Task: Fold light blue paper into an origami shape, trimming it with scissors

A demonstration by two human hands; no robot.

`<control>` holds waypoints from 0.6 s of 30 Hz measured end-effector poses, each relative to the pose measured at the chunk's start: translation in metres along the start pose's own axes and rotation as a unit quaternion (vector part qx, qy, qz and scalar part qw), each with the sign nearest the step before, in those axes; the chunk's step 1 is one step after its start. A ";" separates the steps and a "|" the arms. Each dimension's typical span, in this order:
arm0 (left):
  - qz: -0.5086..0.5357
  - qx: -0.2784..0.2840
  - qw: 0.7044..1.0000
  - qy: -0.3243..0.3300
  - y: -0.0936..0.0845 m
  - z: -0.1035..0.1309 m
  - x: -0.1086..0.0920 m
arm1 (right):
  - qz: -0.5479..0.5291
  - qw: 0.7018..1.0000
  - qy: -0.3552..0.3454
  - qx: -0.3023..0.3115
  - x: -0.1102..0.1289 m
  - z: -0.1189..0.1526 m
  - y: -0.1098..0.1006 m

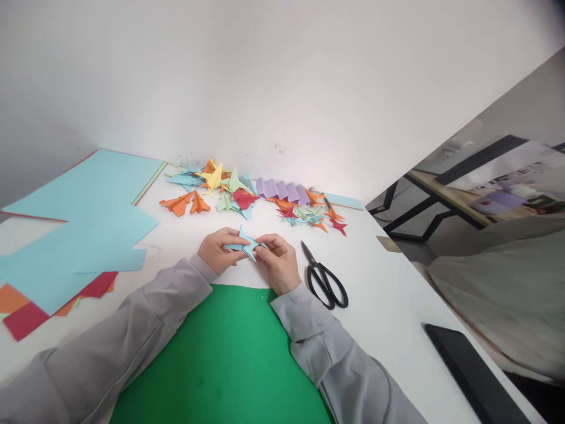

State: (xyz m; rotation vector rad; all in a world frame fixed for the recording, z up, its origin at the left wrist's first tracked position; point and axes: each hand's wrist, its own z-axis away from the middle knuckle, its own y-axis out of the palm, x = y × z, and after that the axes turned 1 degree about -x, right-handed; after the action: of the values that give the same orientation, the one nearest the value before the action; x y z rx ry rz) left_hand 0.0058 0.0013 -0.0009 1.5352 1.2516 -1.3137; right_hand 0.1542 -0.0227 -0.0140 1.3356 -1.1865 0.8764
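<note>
Between my two hands is a small light-blue folded paper figure with several pointed ends. My left hand pinches its left end between thumb and fingers. The right end sits between the thumb and fingertips of my right hand. Both hands are just above the white table, over the far edge of a green sheet. Black-handled scissors lie to the right of my right hand, blades pointing away from me. Beyond the hands is a heap of folded paper figures in yellow, orange, green, red and blue.
Light-blue paper sheets cover the table's left side, with red and orange pieces beneath. A purple pleated strip and smaller figures lie by the wall. A black flat device rests near the right edge. A person's clothing shows beyond.
</note>
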 end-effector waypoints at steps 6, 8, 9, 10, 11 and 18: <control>0.041 -0.029 0.999 -0.004 0.001 -0.001 -0.008 | 0.050 0.998 -0.023 0.023 0.001 0.000 0.001; 0.051 -0.041 0.998 -0.001 0.001 -0.002 -0.007 | 0.060 0.998 -0.019 0.020 0.001 0.000 0.001; 0.057 -0.047 0.997 0.001 0.001 -0.002 -0.005 | 0.067 0.998 -0.016 0.017 0.001 0.000 0.001; 0.062 -0.053 0.997 0.003 0.001 -0.003 -0.003 | 0.075 0.997 -0.012 0.015 0.001 0.001 0.002; 0.066 -0.057 0.996 0.003 0.001 -0.004 0.000 | 0.085 0.996 -0.008 0.012 0.001 0.001 0.002; 0.032 -0.081 0.996 0.015 0.000 -0.006 0.008 | 0.120 0.993 0.002 0.003 0.000 0.000 0.004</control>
State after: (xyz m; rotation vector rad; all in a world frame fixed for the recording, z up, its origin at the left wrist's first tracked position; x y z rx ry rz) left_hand 0.0070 0.0083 -0.0078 1.4736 1.2850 -1.1239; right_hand 0.1506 -0.0225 -0.0132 1.2102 -1.3616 1.0526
